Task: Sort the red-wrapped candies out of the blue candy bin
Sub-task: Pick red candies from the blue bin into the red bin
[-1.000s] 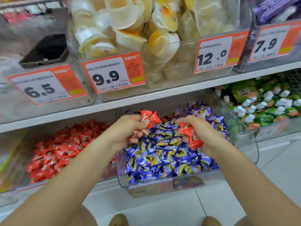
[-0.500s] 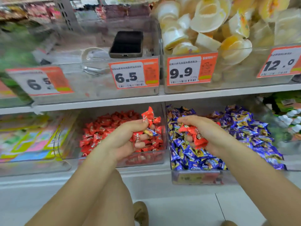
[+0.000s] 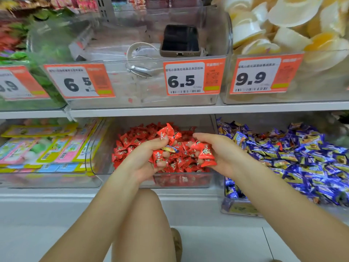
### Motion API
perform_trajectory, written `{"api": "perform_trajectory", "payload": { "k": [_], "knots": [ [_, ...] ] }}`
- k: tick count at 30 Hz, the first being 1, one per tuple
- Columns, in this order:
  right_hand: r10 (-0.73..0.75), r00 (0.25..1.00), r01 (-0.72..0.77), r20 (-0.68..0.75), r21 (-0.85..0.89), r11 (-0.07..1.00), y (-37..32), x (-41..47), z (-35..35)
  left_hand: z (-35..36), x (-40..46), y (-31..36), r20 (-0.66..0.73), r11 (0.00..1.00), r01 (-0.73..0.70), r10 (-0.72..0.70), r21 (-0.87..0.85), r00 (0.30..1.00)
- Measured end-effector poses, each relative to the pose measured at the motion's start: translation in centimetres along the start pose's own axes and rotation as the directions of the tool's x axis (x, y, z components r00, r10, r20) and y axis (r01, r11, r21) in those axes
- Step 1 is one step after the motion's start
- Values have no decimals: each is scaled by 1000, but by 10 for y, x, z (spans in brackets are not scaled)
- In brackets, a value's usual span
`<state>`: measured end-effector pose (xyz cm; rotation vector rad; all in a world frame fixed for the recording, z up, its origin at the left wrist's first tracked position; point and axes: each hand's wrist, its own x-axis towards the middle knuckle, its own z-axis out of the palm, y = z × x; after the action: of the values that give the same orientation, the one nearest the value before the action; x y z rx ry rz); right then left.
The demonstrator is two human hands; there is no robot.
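Red-wrapped candies [image 3: 204, 155] are bunched inside both fists, and the pile they belong to lies directly beneath the curled fingers, in the clear red candy bin [image 3: 181, 179]. The left hand [image 3: 149, 157] is clenched on several pieces, one sticking up above its thumb, with what looks like a stray blue-and-yellow wrapper [image 3: 171, 149] caught among them. The right hand [image 3: 221, 154] grips a few more against its fingertips, their twisted ends pointing down and outward. Both hands hover just over the red heap, about equally near it. The blue candy bin [image 3: 243, 208] sits beyond the right wrist. Letting go here would likely drop them straight in.
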<state>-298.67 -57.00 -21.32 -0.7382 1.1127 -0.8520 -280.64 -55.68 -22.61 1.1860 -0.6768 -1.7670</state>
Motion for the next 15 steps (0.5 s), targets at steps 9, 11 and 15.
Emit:
{"api": "perform_trajectory", "payload": {
  "k": [9, 11, 15],
  "knots": [
    [-20, 998, 6, -59, -219, 976, 6, 45, 32, -13, 25, 8, -123, 998, -35, 41, 47, 992],
    [-88, 996, 80, -5, -368, 926, 10, 47, 35, -14, 31, 12, -143, 999, -37, 33, -21, 989],
    [-132, 990, 137, 40, -375, 917, 15, 47, 40, -14, 42, 12, -123, 997, -47, 40, -60, 992]
  ]
}}
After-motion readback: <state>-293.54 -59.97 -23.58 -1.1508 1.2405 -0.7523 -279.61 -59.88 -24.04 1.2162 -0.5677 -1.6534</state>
